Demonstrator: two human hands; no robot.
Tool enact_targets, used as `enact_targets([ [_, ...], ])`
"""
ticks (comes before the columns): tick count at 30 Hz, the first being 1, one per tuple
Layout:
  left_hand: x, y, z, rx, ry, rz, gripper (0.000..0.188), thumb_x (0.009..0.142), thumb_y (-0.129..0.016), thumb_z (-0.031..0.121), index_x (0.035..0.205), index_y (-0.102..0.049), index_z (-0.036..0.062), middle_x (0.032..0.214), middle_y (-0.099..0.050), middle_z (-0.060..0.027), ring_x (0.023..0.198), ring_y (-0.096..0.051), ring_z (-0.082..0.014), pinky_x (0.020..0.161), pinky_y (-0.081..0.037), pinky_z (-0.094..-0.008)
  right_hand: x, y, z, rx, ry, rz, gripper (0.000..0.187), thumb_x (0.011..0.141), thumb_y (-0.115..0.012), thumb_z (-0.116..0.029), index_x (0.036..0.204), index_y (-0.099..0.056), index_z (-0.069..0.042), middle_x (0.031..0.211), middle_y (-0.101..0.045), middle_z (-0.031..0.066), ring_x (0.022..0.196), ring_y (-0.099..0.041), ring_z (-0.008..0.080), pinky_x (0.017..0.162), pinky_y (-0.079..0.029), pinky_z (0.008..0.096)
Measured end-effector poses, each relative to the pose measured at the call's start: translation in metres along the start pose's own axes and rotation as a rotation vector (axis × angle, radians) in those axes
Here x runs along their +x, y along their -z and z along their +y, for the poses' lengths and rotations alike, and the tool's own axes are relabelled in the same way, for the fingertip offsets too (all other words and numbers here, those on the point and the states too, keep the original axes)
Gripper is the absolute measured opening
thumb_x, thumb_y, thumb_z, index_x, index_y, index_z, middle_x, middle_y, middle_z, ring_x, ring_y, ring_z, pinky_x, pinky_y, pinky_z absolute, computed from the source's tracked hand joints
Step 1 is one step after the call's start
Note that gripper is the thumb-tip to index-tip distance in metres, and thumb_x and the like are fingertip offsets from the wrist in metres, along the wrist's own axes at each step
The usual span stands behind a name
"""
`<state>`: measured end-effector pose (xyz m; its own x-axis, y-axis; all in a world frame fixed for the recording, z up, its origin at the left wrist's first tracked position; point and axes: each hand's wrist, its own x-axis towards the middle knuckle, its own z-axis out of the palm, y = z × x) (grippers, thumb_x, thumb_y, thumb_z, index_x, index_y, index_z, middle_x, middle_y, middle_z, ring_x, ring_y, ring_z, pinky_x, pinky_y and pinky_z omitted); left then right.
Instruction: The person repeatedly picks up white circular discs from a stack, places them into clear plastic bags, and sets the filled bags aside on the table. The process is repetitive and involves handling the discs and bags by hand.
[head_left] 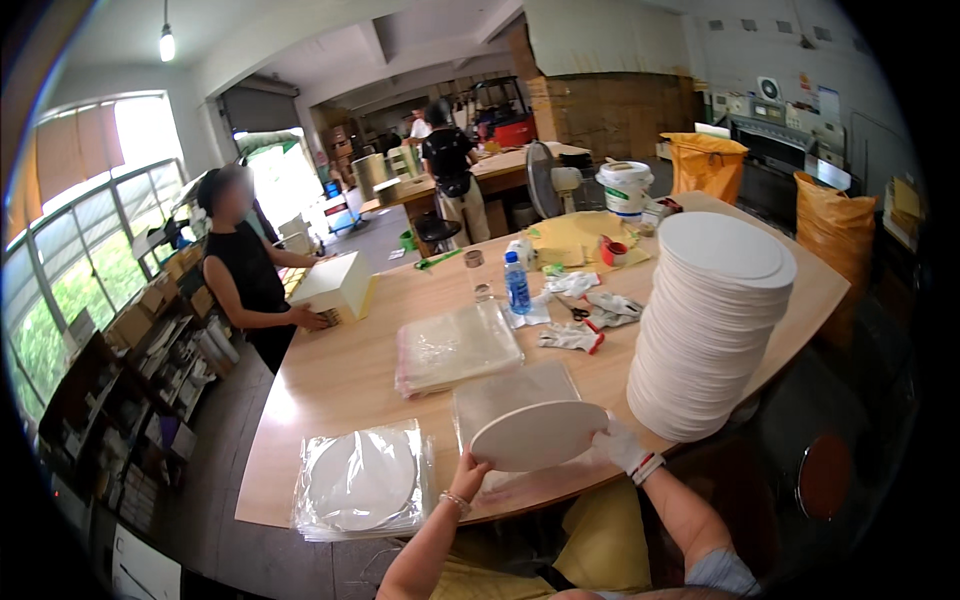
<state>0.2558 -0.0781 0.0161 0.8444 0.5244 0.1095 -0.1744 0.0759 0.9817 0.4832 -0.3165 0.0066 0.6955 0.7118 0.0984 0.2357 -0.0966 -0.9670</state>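
Observation:
A white round board (pixel 540 436) is held tilted above the table's near edge. My bare left hand (pixel 466 476) grips its left edge, and my right hand (pixel 621 446), in a white glove, grips its right edge. Beneath the board lies a flat clear plastic bag (pixel 480 402), partly hidden by it. To the left sits a pile of round boards in clear bags (pixel 362 478). A tall, slightly leaning stack of white round boards (pixel 705 330) stands to the right. Farther in lies a pile of clear plastic bags (pixel 458 348).
The wooden table (pixel 300 400) carries a water bottle (pixel 517 284), scissors (pixel 571 307), work gloves (pixel 570 337), red tape (pixel 613 252) and a white bucket (pixel 624 190). A co-worker (pixel 245 265) at the far left handles a white box (pixel 335 286). Orange sacks (pixel 836 230) stand at the right.

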Motion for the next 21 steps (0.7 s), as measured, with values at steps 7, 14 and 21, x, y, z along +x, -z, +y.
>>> enact_targets([
  [7, 0.005, -0.001, -0.028, 0.014, -0.088, 0.215, 0.054, 0.065, -0.054, -0.008, 0.116, -0.040, 0.0016, 0.108, -0.051, -0.0088, 0.101, -0.049, -0.0184, 0.086, -0.042, -0.0305, -0.004, 0.000, -0.009, -0.547, 0.108, -0.009, 0.028, 0.082, -0.051, -0.022, 0.105, -0.051, -0.006, 0.086, -0.062, 0.0143, 0.073, -0.060, 0.0308, 0.066, -0.047, 0.0372],
  [14, -0.007, -0.024, -0.020, 0.922, -0.302, 0.082, 0.046, 0.074, -0.055, 0.005, 0.117, -0.042, 0.0023, 0.106, -0.054, -0.0132, 0.100, -0.052, -0.0264, 0.086, -0.043, -0.0344, -0.086, 0.045, -0.021, -0.304, 0.011, 0.128, 0.017, 0.084, -0.048, -0.007, 0.096, -0.058, -0.003, 0.085, -0.062, 0.0094, 0.068, -0.059, 0.0180, 0.059, -0.048, 0.0304],
  [21, 0.013, -0.041, -0.014, 1.543, -0.015, -0.424, 0.030, 0.076, -0.055, 0.022, 0.096, -0.058, 0.0006, 0.100, -0.054, -0.0167, 0.094, -0.054, -0.0312, 0.081, -0.047, -0.0397, -0.197, 0.043, -0.034, 0.630, -0.443, 0.263, 0.027, 0.090, -0.041, -0.015, 0.113, -0.051, -0.004, 0.061, -0.057, 0.0048, 0.033, -0.044, 0.0116, 0.028, -0.034, 0.0233],
])
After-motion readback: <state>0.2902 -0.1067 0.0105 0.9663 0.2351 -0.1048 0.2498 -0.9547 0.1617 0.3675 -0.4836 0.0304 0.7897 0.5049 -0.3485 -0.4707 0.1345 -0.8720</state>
